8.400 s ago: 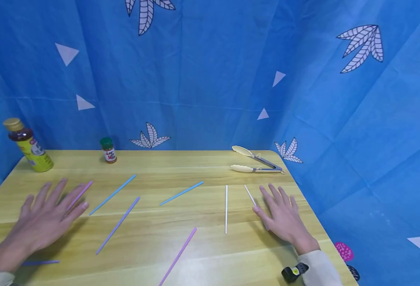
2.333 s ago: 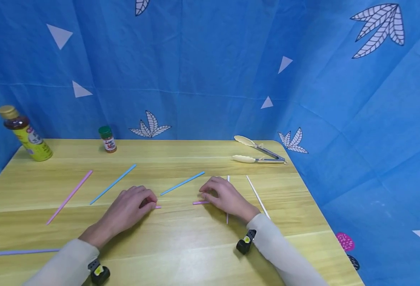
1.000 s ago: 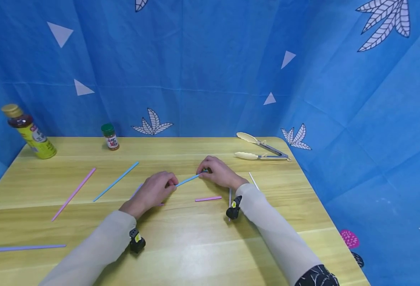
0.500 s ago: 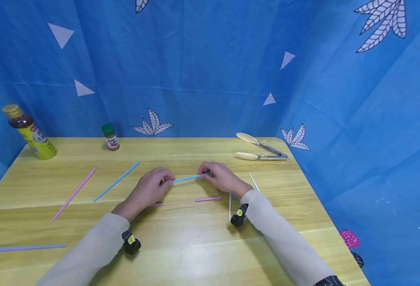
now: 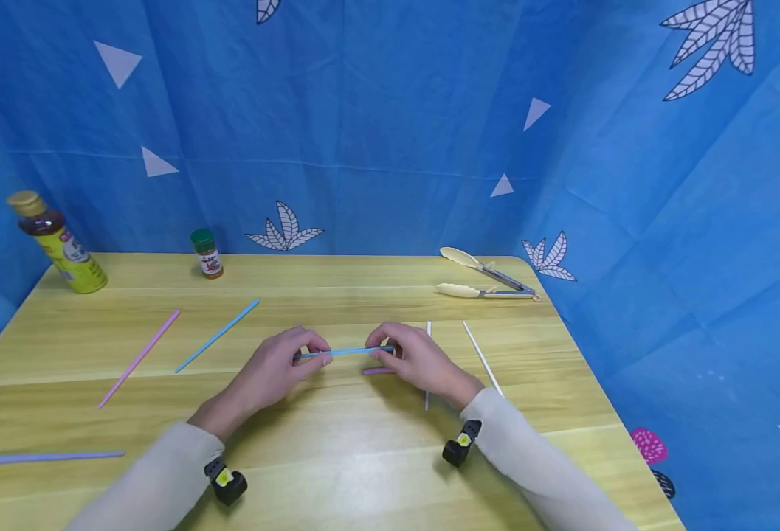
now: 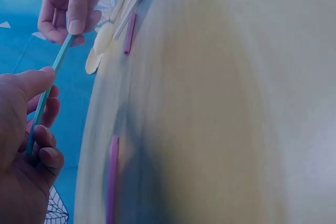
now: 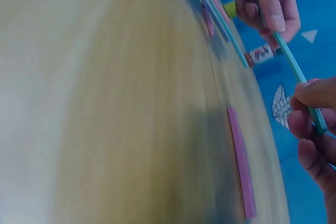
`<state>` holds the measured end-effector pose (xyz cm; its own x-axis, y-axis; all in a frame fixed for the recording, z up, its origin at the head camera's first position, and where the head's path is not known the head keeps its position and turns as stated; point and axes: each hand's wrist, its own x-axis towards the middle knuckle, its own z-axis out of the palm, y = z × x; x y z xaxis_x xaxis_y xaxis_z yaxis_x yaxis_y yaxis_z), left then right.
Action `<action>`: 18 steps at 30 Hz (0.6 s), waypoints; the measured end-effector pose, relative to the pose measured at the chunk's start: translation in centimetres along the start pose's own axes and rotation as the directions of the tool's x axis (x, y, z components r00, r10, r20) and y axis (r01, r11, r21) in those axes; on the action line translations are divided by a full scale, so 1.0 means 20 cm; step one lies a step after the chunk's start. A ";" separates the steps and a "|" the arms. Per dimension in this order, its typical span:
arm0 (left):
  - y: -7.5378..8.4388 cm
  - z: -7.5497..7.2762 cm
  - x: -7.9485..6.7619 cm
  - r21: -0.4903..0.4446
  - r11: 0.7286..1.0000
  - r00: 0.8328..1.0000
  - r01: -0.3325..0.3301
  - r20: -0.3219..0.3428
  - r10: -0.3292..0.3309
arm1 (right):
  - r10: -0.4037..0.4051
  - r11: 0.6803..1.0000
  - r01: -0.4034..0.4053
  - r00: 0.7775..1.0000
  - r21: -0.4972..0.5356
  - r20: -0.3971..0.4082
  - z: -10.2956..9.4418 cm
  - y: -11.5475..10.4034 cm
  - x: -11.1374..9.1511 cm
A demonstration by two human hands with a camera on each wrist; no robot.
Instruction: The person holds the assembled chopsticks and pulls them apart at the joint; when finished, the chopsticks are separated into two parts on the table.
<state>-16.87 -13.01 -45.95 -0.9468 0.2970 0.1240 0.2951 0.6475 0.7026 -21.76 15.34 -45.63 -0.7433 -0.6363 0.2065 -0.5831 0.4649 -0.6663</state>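
My left hand (image 5: 277, 372) and right hand (image 5: 419, 361) each pinch one end of a thin blue stick (image 5: 348, 352), held level above the table in front of me. In both wrist views the stick (image 6: 64, 53) is whole, and thumbs and fingertips grip it. A short pink stick piece (image 5: 378, 371) lies partly under my right hand. Another short pink piece (image 6: 113, 177) rests below my left hand, which hides it in the head view. Two white sticks (image 5: 482, 358) lie to the right, one partly covered by my right hand.
Left of my hands lie another blue stick (image 5: 217, 336), a long pink stick (image 5: 139, 359) and a purple stick (image 5: 44, 458). A yellow-labelled bottle (image 5: 69, 254) and a green-capped spice jar (image 5: 206, 254) stand at the back left. Tongs (image 5: 496, 284) lie spread at the back right.
Both hands lay flat at first. Later each held a short pink piece where one long pink stick had lain. They then took up the blue stick and have brought it nearer.
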 end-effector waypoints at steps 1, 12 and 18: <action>0.01 0.01 -0.01 0.006 1.000 1.000 -0.007 -0.004 0.007 | -0.011 1.000 0.011 1.000 0.009 -0.005 0.01 -0.01 -0.01; 0.06 0.06 -0.10 0.020 0.992 0.988 -0.128 -0.080 0.129 | -0.079 0.996 0.080 0.996 0.031 -0.051 0.12 -0.10 -0.08; 0.07 0.08 -0.13 0.027 0.984 0.979 -0.177 -0.095 0.179 | -0.106 0.994 0.104 0.990 -0.031 -0.091 0.16 -0.12 -0.10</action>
<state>-13.70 -11.67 -46.44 -0.8867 0.3400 0.3132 0.4612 0.6037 0.6503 -17.92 13.48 -46.74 -0.7039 -0.6233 0.3408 -0.6672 0.4153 -0.6184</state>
